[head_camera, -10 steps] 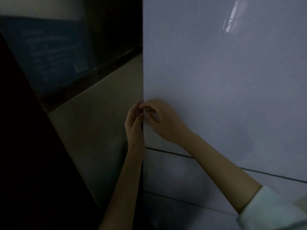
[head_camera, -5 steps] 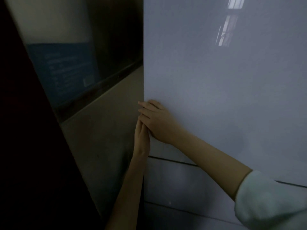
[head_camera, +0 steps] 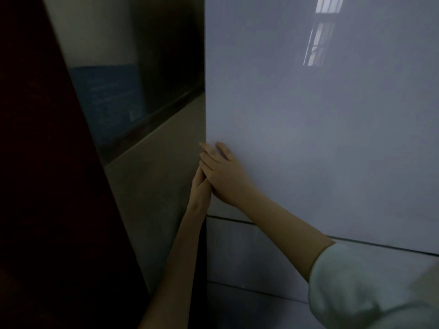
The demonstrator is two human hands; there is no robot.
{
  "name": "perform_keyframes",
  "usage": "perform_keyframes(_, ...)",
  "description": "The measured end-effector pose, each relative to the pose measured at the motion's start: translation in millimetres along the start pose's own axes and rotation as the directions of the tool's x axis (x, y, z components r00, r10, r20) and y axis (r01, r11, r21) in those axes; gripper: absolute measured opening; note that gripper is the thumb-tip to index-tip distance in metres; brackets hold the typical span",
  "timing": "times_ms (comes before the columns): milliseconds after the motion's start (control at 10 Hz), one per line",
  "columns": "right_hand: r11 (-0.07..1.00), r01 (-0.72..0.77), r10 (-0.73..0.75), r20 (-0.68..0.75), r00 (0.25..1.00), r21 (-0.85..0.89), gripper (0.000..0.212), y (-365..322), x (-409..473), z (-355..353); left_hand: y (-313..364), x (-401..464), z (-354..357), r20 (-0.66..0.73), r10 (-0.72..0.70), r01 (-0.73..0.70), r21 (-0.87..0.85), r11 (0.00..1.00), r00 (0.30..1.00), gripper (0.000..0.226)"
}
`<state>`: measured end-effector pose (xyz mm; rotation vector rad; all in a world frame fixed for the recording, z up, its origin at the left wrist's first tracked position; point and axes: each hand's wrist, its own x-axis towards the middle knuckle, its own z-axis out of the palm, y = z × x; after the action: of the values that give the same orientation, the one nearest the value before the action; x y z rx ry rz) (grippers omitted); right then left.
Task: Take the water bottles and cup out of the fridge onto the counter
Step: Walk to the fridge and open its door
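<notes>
A pale, glossy fridge door fills the right of the view and is closed. My right hand lies flat on the door at its left edge, fingers straight and pointing left past the edge. My left hand reaches up along that same edge just below, its fingertips tucked under the right hand; whether they hook behind the door edge is hidden. No bottles or cup are in view.
A beige wall runs close along the fridge's left side, with a dark ledge and a blue notice higher up. A dark reddish panel fills the left. A lower fridge door sits beneath a seam.
My right hand went from pinching at the door edge to lying flat on it. My left hand slid underneath it along the edge. The view tilted down a little.
</notes>
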<state>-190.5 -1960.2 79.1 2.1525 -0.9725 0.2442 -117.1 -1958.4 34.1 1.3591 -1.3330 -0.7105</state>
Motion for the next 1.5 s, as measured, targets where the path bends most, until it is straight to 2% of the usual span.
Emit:
perform_keyframes(100,1.0,-0.018,0.017,0.039,0.999,0.001,0.046,-1,-1,-5,-5,14,8,-0.362,0.174,-0.126,0.15,0.981,0.916,0.025)
perform_keyframes(200,0.999,0.02,-0.017,0.079,0.997,-0.034,0.049,-1,-1,-9,0,34,16,-0.275,0.285,-0.204,0.289,0.935,0.918,0.038)
perform_keyframes(300,0.999,0.044,-0.041,0.124,0.991,-0.016,0.05,3,-1,-12,15,16,-8,-0.147,-0.166,0.172,0.032,0.985,0.975,0.031)
perform_keyframes(400,0.999,0.052,-0.05,0.135,0.99,-0.013,0.05,2,0,-13,10,1,-6,0.05,-0.004,0.004,-0.001,1.0,0.999,0.021)
perform_keyframes(500,0.998,0.054,-0.051,0.142,0.988,-0.013,0.051,2,0,-16,17,14,13,-0.168,0.099,-0.053,0.261,0.964,0.981,0.035)
perform_keyframes(600,0.999,0.034,-0.034,0.121,0.992,0.004,0.049,-1,-3,-18,13,10,9,-0.04,0.146,-0.12,0.372,0.92,0.988,0.035)
perform_keyframes(700,0.998,0.044,-0.042,0.054,0.998,-0.047,0.047,-9,-15,-17,13,-27,-15,0.233,-0.024,0.036,-0.049,0.998,0.972,0.074)
perform_keyframes(800,0.997,0.034,-0.035,-0.01,0.999,-0.074,0.048,-16,-21,-20,-5,-23,-13,-0.043,0.107,-0.107,0.006,0.994,0.993,0.048)
perform_keyframes(900,0.998,0.032,-0.036,-0.055,0.998,-0.063,0.048,-19,-25,-27,1,-25,8,-0.038,0.227,-0.213,0.23,0.95,0.973,0.039)
perform_keyframes(1000,0.996,0.034,-0.038,-0.037,0.999,-0.088,0.049,-24,-32,-39,1,-49,-28,-0.05,0.092,-0.085,0.138,0.987,0.994,0.04)
perform_keyframes(1100,0.994,0.051,-0.056,-0.047,0.997,-0.094,0.049,-29,-41,-48,-7,-70,-39,0.025,0.149,-0.151,0.155,0.976,0.988,0.04)
perform_keyframes(1200,0.993,0.067,-0.075,-0.079,0.994,-0.095,0.05,-34,-52,-57,2,-88,-33,-0.013,0.175,-0.175,-0.019,0.984,0.984,0.043)
perform_keyframes(1300,0.992,0.089,-0.102,-0.153,0.983,-0.092,0.049,-40,-66,-68,2,-106,-39,-0.042,0.17,-0.172,-0.045,0.984,0.985,0.046)
perform_keyframes(1500,0.993,0.098,-0.109,-0.189,0.976,-0.064,0.05,-57,-105,-102,18,-161,-42,-0.097,0.061,-0.081,-0.217,0.973,0.993,0.046)
